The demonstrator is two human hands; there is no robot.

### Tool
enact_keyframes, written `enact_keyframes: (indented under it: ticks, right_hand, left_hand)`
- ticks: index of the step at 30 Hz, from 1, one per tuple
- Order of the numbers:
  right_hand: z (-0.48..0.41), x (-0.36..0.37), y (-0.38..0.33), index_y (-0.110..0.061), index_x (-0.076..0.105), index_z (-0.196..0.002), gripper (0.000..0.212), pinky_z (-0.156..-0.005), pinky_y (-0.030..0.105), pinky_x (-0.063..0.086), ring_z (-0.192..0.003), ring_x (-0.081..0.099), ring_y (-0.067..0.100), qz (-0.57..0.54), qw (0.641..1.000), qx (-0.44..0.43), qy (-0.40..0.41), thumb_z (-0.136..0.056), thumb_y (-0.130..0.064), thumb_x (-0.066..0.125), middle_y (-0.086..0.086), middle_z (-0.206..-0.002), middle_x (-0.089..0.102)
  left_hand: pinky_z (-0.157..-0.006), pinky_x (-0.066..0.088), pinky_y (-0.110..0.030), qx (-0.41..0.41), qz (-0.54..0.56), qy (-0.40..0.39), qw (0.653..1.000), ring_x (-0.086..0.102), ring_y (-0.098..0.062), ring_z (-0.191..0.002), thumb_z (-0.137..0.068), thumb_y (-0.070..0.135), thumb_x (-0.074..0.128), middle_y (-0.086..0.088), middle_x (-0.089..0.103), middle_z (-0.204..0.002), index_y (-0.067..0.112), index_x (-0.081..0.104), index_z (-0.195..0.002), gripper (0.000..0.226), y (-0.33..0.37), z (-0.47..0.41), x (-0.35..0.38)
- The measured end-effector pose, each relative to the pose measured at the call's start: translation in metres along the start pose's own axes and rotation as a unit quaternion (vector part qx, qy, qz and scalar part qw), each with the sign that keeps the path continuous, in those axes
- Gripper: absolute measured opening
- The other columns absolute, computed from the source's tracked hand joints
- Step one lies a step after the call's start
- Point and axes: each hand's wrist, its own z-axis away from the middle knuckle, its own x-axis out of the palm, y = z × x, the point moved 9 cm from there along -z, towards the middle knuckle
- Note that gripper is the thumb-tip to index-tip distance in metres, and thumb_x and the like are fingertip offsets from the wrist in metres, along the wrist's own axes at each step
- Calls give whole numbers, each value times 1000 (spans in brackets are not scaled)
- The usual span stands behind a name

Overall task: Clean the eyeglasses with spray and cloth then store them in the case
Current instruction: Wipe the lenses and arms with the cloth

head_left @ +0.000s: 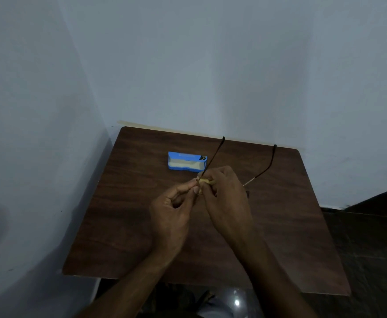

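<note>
Both hands meet above the middle of the dark wood-grain surface (123, 226), which stands in a corner against pale bluish walls (210, 65); the left hand (171, 216) has its grip pressed together, thumb and forefinger pinching the eyeglasses (213, 158) at the near end of one temple arm, close to the hinge; the right hand (228, 203) has its grip closed around a small pale yellow cloth (205, 181), bunched so that only a little of it shows between the fingers, and pressed against the front of the frame (the lenses themselves are hidden behind this hand). The two dark, thin temple arms stick out away from the person, one rising over the case, the other to the right, its tip curved; a short metallic stretch shows near its hinge. The blue case (186, 162) lies open on the far half of the surface, just left of the raised temple arm, its pale lining facing up.
</note>
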Motion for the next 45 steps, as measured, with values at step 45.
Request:
enact_keyframes:
  ticks: [45]
  right_hand:
    - [-9, 9, 45, -12, 71, -112, 17, -72, 22, 38, -90, 55, 11, 170, 985, 14, 34, -96, -14, 67, 6, -114, 60]
  left_hand:
    - [-83, 68, -41, -36, 47, 36, 998, 80, -20, -103, -84, 12, 85, 1, 83, -110, 17, 82, -108, 25, -23, -16, -15]
